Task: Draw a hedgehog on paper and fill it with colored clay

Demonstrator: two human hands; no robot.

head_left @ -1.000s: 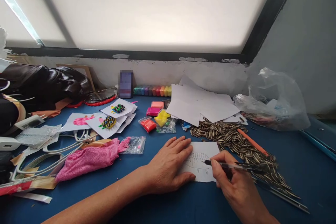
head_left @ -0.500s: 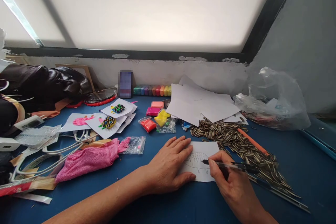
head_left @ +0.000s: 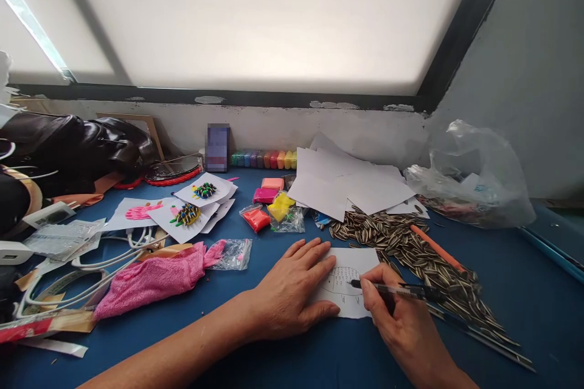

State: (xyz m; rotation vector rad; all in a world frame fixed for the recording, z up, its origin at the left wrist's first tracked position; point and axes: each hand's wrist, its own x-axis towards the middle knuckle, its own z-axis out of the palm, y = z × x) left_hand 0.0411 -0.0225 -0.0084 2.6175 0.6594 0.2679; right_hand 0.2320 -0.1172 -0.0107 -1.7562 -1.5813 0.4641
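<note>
A small white sheet of paper (head_left: 365,259) lies on the blue table before me, bearing an ink drawing of a rounded body with short marks inside and small feet below. My left hand (head_left: 303,289) rests flat over the sheet's left part, fingers stretched out. In my right hand (head_left: 401,316) is a black pen (head_left: 387,289), gripped near its tip, which is at the marks inside the outline. Part of the drawing's left end is hidden by my left hand. Just beyond the right hand spreads a heap of striped sunflower seeds (head_left: 410,249).
An orange stick (head_left: 438,248) lies on the seeds. Blank paper sheets (head_left: 347,179), bagged red clay (head_left: 255,217) and yellow clay (head_left: 280,206) are behind. Leftward are a pink cloth (head_left: 150,282), white cables (head_left: 109,261) and decorated cards (head_left: 182,234). A plastic bag (head_left: 474,176) stands back right.
The camera view has shifted very slightly. My left hand stays on the paper, and the pen tip remains within the drawn outline.
</note>
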